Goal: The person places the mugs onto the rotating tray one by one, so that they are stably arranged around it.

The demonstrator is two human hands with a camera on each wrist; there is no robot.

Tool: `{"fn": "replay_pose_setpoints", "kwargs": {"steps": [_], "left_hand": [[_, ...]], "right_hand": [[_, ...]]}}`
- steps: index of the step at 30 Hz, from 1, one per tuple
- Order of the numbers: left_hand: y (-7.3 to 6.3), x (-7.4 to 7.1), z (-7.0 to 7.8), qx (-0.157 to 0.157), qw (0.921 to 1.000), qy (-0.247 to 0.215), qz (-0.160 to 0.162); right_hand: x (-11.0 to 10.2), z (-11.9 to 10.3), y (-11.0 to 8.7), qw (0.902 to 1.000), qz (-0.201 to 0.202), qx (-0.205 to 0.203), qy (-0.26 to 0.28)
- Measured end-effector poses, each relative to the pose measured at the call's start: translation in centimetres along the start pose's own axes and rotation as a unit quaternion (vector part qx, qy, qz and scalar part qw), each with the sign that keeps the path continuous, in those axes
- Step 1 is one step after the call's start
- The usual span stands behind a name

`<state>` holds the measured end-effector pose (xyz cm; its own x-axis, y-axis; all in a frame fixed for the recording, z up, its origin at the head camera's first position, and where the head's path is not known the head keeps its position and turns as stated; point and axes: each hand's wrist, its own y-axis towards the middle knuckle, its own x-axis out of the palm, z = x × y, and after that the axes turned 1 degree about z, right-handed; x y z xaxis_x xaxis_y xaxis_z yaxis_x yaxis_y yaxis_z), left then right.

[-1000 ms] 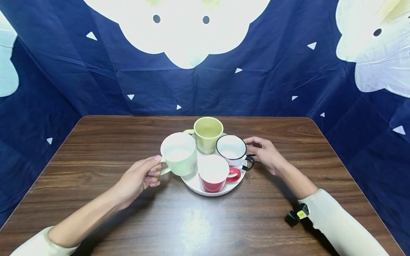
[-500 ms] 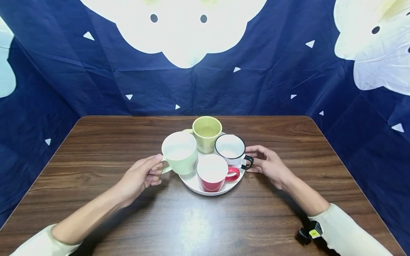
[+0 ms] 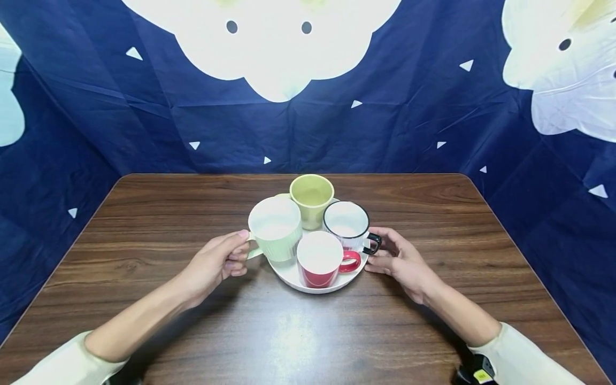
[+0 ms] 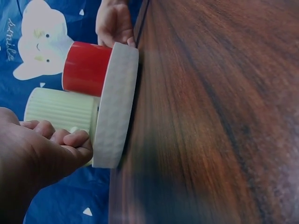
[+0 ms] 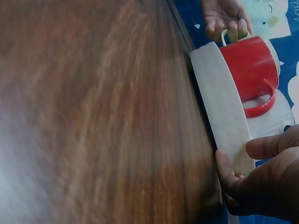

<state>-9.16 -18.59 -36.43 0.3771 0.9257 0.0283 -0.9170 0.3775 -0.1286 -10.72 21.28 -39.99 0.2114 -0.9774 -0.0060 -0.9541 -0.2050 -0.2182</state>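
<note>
My left hand (image 3: 218,262) pinches the handle of a pale green ribbed mug (image 3: 276,235). The mug is at the left part of a round white tray (image 4: 117,107); in the left wrist view its base is close to the tray, and I cannot tell whether it touches. At the tray's right edge, my right hand (image 3: 401,262) grips the rim, with digits above and below it in the right wrist view. Also on the tray are a red mug (image 5: 250,65) in front, a white mug with black rim and handle (image 3: 346,227) at right, and a yellow-green mug (image 3: 313,200) behind.
The brown wooden table (image 3: 159,224) extends around the tray on all sides. Behind it hangs a dark blue cloth (image 3: 231,133) with white cloud shapes. A small black device (image 3: 478,371) is at the right sleeve.
My left hand has shifted slightly right, bringing the pale green mug further over the tray. The right hand has come nearer along the tray's right side and now grips its rim.
</note>
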Motion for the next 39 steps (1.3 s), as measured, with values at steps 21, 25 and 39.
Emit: {"fn": "replay_pose_setpoints", "kwargs": {"steps": [21, 25, 39], "left_hand": [[1.1, 0.7, -0.3, -0.009, 0.9999, 0.003, -0.003], [1.1, 0.6, -0.4, -0.012, 0.9999, 0.009, -0.008], [0.8, 1.1, -0.8, -0.023, 0.9992, 0.022, -0.024]], "right_hand": [[1.2, 0.4, -1.3, 0.9999, 0.006, 0.007, 0.011], [1.3, 0.4, -1.1, 0.9999, 0.008, 0.011, 0.011], [0.8, -0.1, -0.3, 0.9998, 0.021, 0.003, 0.001]]}}
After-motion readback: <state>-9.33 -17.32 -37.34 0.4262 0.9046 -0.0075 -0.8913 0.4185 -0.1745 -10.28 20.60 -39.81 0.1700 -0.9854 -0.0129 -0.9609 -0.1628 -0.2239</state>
